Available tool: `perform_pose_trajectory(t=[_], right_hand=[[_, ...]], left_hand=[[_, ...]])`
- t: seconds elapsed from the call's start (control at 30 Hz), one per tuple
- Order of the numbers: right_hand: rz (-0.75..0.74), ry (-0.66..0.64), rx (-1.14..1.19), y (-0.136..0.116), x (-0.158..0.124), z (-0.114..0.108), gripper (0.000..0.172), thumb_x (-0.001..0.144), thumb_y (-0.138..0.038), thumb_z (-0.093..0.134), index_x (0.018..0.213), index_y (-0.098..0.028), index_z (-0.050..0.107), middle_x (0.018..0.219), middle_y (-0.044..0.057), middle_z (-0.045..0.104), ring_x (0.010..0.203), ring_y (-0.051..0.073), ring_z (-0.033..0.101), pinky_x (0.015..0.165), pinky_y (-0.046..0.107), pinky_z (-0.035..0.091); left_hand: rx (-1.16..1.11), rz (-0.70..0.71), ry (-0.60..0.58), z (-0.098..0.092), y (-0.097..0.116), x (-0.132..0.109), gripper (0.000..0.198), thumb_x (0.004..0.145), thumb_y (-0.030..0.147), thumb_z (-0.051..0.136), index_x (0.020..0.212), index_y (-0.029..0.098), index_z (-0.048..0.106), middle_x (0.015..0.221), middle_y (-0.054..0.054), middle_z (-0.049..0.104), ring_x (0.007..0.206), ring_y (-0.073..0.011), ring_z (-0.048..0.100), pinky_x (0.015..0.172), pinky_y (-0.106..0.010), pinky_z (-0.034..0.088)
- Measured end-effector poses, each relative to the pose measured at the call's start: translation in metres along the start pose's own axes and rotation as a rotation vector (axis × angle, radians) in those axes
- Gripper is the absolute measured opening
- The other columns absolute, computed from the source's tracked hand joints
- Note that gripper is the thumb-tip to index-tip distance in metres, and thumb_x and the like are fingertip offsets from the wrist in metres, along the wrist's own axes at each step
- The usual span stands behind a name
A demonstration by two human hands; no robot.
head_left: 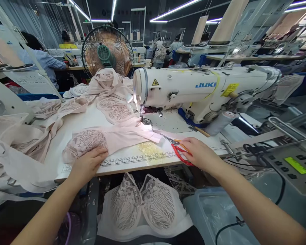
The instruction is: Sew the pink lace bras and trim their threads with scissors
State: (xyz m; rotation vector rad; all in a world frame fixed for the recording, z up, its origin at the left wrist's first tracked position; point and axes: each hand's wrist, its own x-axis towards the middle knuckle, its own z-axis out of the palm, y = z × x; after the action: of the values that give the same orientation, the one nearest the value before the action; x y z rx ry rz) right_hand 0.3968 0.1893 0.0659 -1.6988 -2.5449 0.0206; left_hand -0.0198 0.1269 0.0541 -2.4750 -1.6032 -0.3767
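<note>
My left hand rests on the lace cup of a pale pink bra piece lying on the white sewing table, fingers curled on the fabric. Its band stretches right toward the needle of the white JUKI sewing machine. My right hand is closed around red-handled scissors, whose blades point left at the end of the pink band.
A heap of pink bra pieces lies behind the machine and at the left. A finished lace bra lies below the table edge. A fan stands behind. A control panel sits at the right. Other people work at the far tables.
</note>
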Motion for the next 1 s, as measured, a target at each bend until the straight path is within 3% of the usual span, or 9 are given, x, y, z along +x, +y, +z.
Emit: perform_pose_trajectory(t=[0.1,0.23,0.33,0.43,0.53,0.63,0.77,0.9,1.0], right_hand=[[0.029,-0.074,-0.030,-0.005,-0.008,-0.006,0.029,0.075,-0.007,0.049,0.101,-0.012,0.060,0.101,0.016,0.063,0.092,0.027,0.061,0.075,0.033,0.045],[0.060,-0.179,-0.053,-0.006,-0.020,-0.017,0.023,0.069,-0.005,0.051,0.090,-0.014,0.055,0.085,0.011,0.064,0.074,0.024,0.062,0.058,0.028,0.039],[0.076,-0.218,0.119,0.001,-0.027,-0.025,0.015,0.070,-0.010,0.050,0.082,-0.018,0.048,0.076,0.005,0.063,0.068,0.020,0.060,0.056,0.026,0.039],[0.055,-0.199,0.402,0.014,-0.029,-0.033,0.007,0.074,-0.019,0.049,0.079,-0.021,0.044,0.075,0.003,0.062,0.064,0.016,0.058,0.055,0.025,0.042],[0.095,-0.117,0.408,0.027,-0.016,-0.042,0.009,0.078,-0.028,0.049,0.077,-0.021,0.045,0.068,0.000,0.061,0.060,0.015,0.057,0.052,0.024,0.042],[0.170,0.001,0.153,0.037,0.015,-0.042,0.011,0.074,-0.027,0.054,0.071,-0.021,0.045,0.064,0.001,0.061,0.058,0.016,0.058,0.050,0.023,0.040],[0.189,0.092,0.043,0.036,0.058,-0.028,0.008,0.070,-0.015,0.056,0.066,-0.018,0.049,0.071,0.010,0.064,0.066,0.022,0.061,0.056,0.028,0.042],[0.115,0.205,0.051,0.003,0.066,-0.020,0.011,0.078,-0.011,0.047,0.081,-0.012,0.057,0.094,0.019,0.064,0.091,0.028,0.061,0.077,0.037,0.046],[-0.108,0.208,0.131,-0.048,0.058,-0.015,0.015,0.084,-0.019,0.050,0.095,-0.017,0.059,0.113,0.011,0.063,0.109,0.021,0.055,0.093,0.033,0.043]], left_hand=[[0.051,-0.104,-0.013,-0.007,-0.012,-0.001,0.036,0.085,0.023,0.037,0.098,0.023,0.070,0.110,-0.006,0.069,0.095,-0.0222,0.065,0.079,-0.032,0.054],[0.098,-0.274,0.011,-0.013,-0.016,0.005,0.033,0.082,0.025,0.038,0.079,0.021,0.071,0.084,-0.009,0.070,0.074,-0.0262,0.066,0.059,-0.035,0.051],[0.067,-0.386,0.067,-0.019,-0.016,0.014,0.028,0.079,0.025,0.042,0.069,0.021,0.068,0.073,-0.008,0.068,0.069,-0.0262,0.064,0.051,-0.032,0.045],[-0.017,-0.517,0.162,-0.032,-0.014,0.020,0.025,0.079,0.029,0.044,0.075,0.018,0.066,0.071,-0.005,0.068,0.060,-0.0206,0.062,0.047,-0.026,0.041],[-0.113,-0.589,0.271,-0.042,0.001,0.025,0.030,0.083,0.034,0.041,0.086,0.014,0.063,0.073,0.000,0.066,0.061,-0.0161,0.061,0.053,-0.023,0.044],[-0.183,-0.510,0.324,-0.035,0.031,0.031,0.028,0.084,0.032,0.039,0.089,0.016,0.061,0.082,-0.002,0.067,0.073,-0.0174,0.062,0.063,-0.026,0.049],[-0.200,-0.206,0.146,-0.009,0.065,0.030,0.020,0.082,0.023,0.044,0.076,0.022,0.063,0.076,-0.002,0.066,0.072,-0.0177,0.061,0.061,-0.027,0.048],[-0.166,-0.081,0.088,0.003,0.060,0.019,0.025,0.084,0.019,0.043,0.072,0.022,0.064,0.080,-0.005,0.066,0.077,-0.0211,0.060,0.064,-0.031,0.047],[-0.163,-0.045,0.096,0.002,0.040,0.013,0.027,0.088,0.023,0.040,0.078,0.022,0.066,0.088,-0.005,0.066,0.081,-0.0204,0.061,0.067,-0.030,0.048]])
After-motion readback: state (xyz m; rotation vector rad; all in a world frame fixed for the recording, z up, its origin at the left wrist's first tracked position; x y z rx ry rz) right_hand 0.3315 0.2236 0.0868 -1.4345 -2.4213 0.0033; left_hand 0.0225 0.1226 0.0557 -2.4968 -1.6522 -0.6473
